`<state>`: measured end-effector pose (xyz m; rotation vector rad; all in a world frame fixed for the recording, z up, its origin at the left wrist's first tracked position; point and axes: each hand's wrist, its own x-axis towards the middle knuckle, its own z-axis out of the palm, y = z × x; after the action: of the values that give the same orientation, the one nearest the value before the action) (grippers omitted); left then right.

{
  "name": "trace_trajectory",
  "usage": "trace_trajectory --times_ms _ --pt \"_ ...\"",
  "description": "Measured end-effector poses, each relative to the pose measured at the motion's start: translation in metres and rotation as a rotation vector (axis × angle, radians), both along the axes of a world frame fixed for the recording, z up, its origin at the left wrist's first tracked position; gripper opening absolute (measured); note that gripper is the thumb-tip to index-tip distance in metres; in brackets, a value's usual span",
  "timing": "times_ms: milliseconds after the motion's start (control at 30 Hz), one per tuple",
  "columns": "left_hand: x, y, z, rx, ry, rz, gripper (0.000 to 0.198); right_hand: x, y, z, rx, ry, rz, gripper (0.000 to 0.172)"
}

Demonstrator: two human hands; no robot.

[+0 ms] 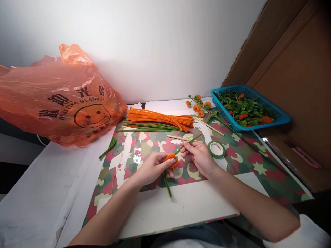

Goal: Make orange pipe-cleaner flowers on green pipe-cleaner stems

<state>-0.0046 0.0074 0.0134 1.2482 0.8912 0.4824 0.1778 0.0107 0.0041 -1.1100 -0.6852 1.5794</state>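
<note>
My left hand (154, 167) pinches a small orange pipe-cleaner coil (171, 159) over the camouflage-patterned mat (240, 165). A green stem (167, 184) hangs down from the coil toward me. My right hand (199, 155) is closed on a green pipe cleaner (190, 141) that runs up and to the right from the coil. Both hands sit close together at the middle of the mat.
A bundle of orange pipe cleaners (160, 118) and green ones (147, 127) lies behind the hands. Green tape roll (216, 149), wooden sticks (209, 126), finished orange flowers (198, 105) and a blue basket (279, 117) are to the right. An orange plastic bag (59, 100) sits at the left.
</note>
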Motion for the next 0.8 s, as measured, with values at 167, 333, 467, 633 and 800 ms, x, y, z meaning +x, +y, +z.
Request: trace_trajectory --times_ms 167,333,467,633,800 --pt "0.0005 -0.0011 0.0024 -0.008 0.030 0.010 0.036 0.0007 0.0008 -0.0025 0.017 -0.020 -0.031 0.039" --pt "0.0004 -0.0013 0.0037 0.031 0.081 -0.006 0.039 0.0009 0.0010 -0.0052 0.032 -0.036 -0.061 0.039" --pt "-0.0002 -0.0010 0.0032 0.020 0.091 -0.007 0.040 0.0005 0.0013 -0.0047 0.040 -0.037 -0.078 0.038" --pt "0.0006 -0.0015 0.0035 0.008 0.085 0.003 0.039 0.0003 0.0017 -0.0015 0.037 -0.048 -0.115 0.041" --pt "0.0021 -0.0023 0.0048 0.002 0.091 0.012 0.038 0.0004 0.0026 0.0002 0.029 -0.051 -0.142 0.042"
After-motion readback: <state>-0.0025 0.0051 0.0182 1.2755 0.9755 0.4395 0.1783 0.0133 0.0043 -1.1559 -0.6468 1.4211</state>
